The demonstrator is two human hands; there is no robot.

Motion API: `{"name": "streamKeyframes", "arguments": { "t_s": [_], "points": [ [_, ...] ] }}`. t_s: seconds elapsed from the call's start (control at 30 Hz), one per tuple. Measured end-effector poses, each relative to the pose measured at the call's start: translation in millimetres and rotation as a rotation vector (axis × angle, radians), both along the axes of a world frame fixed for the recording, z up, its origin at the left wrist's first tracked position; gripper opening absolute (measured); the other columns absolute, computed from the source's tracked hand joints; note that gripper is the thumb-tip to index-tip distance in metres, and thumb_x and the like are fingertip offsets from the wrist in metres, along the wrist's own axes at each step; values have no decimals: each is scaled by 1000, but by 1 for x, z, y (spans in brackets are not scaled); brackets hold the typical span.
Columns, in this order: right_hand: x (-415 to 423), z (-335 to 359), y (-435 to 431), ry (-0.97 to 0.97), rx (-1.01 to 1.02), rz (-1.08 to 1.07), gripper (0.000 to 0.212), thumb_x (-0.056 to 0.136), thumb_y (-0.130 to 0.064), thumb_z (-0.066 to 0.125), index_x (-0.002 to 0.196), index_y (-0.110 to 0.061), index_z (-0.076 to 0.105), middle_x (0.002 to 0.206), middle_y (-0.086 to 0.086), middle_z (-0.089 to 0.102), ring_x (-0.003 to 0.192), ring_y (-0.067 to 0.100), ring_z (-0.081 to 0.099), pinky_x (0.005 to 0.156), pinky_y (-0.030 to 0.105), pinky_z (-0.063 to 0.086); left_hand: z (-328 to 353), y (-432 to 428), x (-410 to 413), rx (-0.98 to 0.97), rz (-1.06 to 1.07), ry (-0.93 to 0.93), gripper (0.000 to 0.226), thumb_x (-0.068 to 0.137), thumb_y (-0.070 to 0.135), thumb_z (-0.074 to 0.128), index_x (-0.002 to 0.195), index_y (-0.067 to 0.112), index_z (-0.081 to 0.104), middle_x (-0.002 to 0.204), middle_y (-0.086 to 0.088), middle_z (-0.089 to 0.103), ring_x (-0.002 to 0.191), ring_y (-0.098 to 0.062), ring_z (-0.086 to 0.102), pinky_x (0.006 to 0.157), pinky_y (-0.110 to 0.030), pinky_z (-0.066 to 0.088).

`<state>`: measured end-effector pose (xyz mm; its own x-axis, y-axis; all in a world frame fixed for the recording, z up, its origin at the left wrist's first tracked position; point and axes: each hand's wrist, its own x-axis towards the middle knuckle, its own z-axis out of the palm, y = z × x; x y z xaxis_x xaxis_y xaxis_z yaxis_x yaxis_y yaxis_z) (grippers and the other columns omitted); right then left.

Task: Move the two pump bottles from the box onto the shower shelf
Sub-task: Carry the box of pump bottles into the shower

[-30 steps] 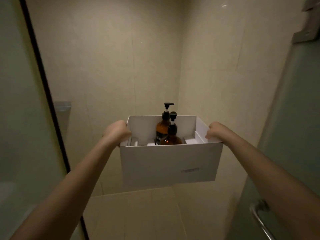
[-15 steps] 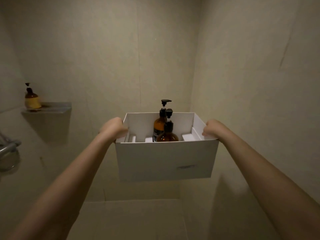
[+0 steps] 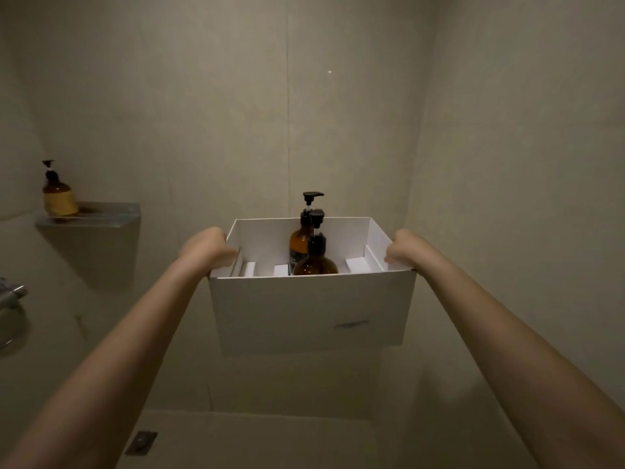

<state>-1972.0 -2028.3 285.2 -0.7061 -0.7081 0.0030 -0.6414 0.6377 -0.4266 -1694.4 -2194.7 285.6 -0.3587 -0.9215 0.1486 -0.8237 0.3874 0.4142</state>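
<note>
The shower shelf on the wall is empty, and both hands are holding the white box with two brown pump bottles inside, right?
Not quite. In the head view, the shower shelf already holds one yellow-labelled pump bottle. The rest is right: the left hand and right hand hold the white box with two brown pump bottles inside.

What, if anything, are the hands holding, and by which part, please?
Both hands hold the white box: left hand on its left rim, right hand on its right rim.

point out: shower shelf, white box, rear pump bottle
shower shelf (image 3: pixel 101 220): head view, front edge.
white box (image 3: pixel 304 313): head view, front wall.
rear pump bottle (image 3: pixel 299 242): head view, amber shoulder.
</note>
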Motion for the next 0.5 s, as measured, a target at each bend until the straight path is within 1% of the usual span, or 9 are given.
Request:
{"name": "streamKeyframes", "arguments": {
  "t_s": [0.1, 0.13, 0.23, 0.33, 0.4, 0.47, 0.5],
  "points": [
    [-14, 6, -45, -10, -23, 37, 31, 83, -6, 56, 111, 7, 58, 88, 17, 57, 77, 33, 57, 60, 29, 43, 6, -36, -7, -14, 30, -2, 20, 69, 6, 60, 53, 8, 49, 53, -7, 50, 51, -24, 49, 43, -23, 27],
    [-18, 8, -61, -12, -28, 55, 32, 84, -5, 55, 113, 7, 58, 91, 19, 58, 78, 33, 57, 59, 29, 43, 9, -49, -9, -21, 39, -1, 20, 69, 5, 61, 53, 8, 49, 52, -7, 50, 49, -23, 48, 42, -23, 26],
    [-29, 17, -110, 1, -42, 111, 34, 84, -3, 54, 116, 10, 57, 93, 21, 59, 77, 32, 57, 47, 25, 40, 18, -90, -12, -42, 67, 1, 21, 68, 5, 62, 51, 8, 50, 51, -8, 50, 48, -23, 49, 41, -23, 27],
    [-36, 28, -158, 13, -58, 153, 34, 84, -4, 56, 114, 11, 58, 90, 19, 56, 75, 32, 55, 44, 23, 36, 32, -128, -14, -55, 106, 4, 20, 68, 5, 62, 52, 8, 51, 52, -9, 52, 50, -24, 51, 42, -23, 30],
    [-40, 35, -190, 0, -68, 181, 35, 83, -5, 57, 114, 10, 58, 90, 19, 57, 77, 32, 56, 49, 24, 39, 40, -150, -14, -68, 144, 11, 20, 68, 6, 63, 53, 8, 51, 53, -9, 53, 50, -23, 52, 42, -23, 31],
    [-42, 39, -221, -22, -75, 211, 34, 83, -5, 56, 115, 9, 58, 92, 19, 58, 80, 33, 57, 59, 27, 43, 44, -169, -11, -77, 186, 18, 18, 69, 7, 62, 55, 10, 52, 56, -9, 55, 53, -23, 54, 44, -24, 32],
    [-42, 40, -236, -28, -77, 229, 34, 83, -5, 56, 114, 9, 58, 92, 19, 59, 80, 33, 58, 62, 29, 43, 45, -177, -9, -74, 207, 20, 16, 69, 7, 62, 57, 10, 53, 60, -10, 57, 57, -25, 56, 46, -24, 34]
  ]
}}
